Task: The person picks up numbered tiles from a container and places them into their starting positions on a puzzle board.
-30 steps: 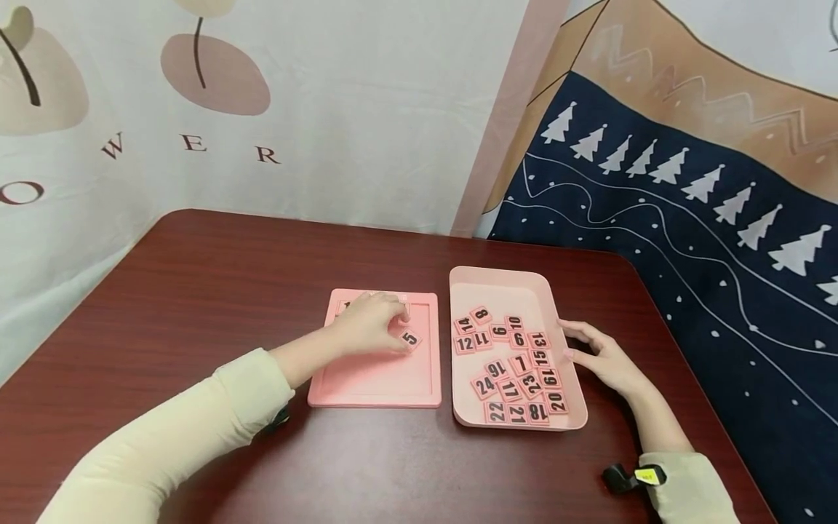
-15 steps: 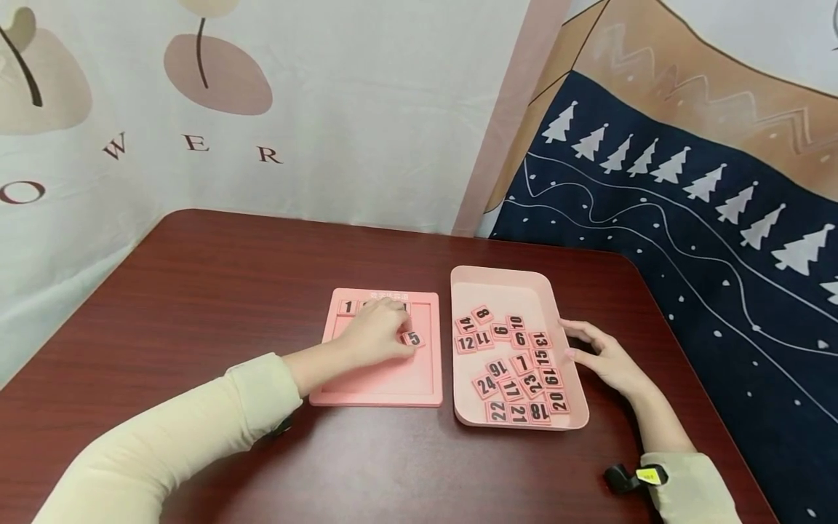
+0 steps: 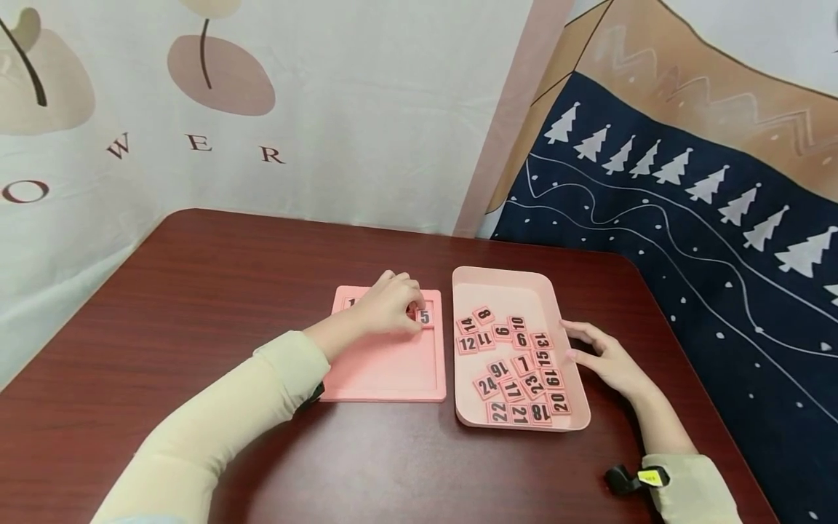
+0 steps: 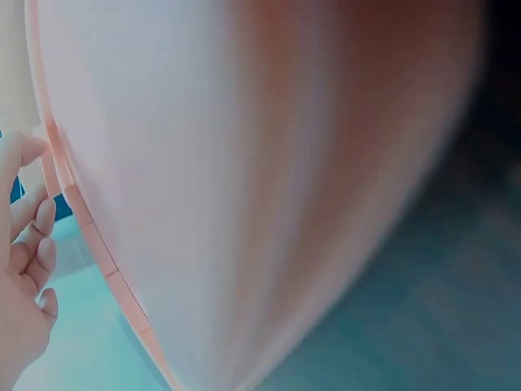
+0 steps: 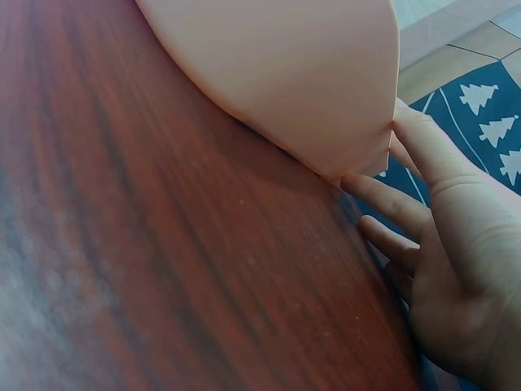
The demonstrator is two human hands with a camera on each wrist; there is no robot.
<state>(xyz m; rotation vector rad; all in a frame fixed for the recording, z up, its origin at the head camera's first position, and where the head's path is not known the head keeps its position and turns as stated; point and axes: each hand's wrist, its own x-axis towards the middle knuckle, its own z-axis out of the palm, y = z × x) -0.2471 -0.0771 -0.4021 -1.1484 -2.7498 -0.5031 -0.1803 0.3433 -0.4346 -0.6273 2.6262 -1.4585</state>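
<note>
My left hand [image 3: 391,304] pinches a pink number tile marked 5 [image 3: 425,316] at the upper right of the square pink board [image 3: 386,375]. The tile sits near the board's right rim, upright to the view; whether it lies flat cannot be told. A tile marked 1 [image 3: 351,303] shows at the board's top left, and the hand covers the others in that row. In the left wrist view, thumb and finger hold the tile [image 4: 49,173] by its edges. My right hand [image 3: 605,360] touches the right wall of the pale pink tray [image 5: 285,77] with extended thumb and fingers.
Several loose number tiles [image 3: 513,389] lie in the tray, mostly in its middle and near half. Board and tray stand side by side, a narrow gap apart, on a dark red wooden table [image 3: 262,262]. Printed cloths [image 3: 366,109] hang behind the table.
The left hand has moved up and right over the board, carrying the 5 tile from mid-board to the upper right. The tile has turned straighter. The right hand stays at the tray.
</note>
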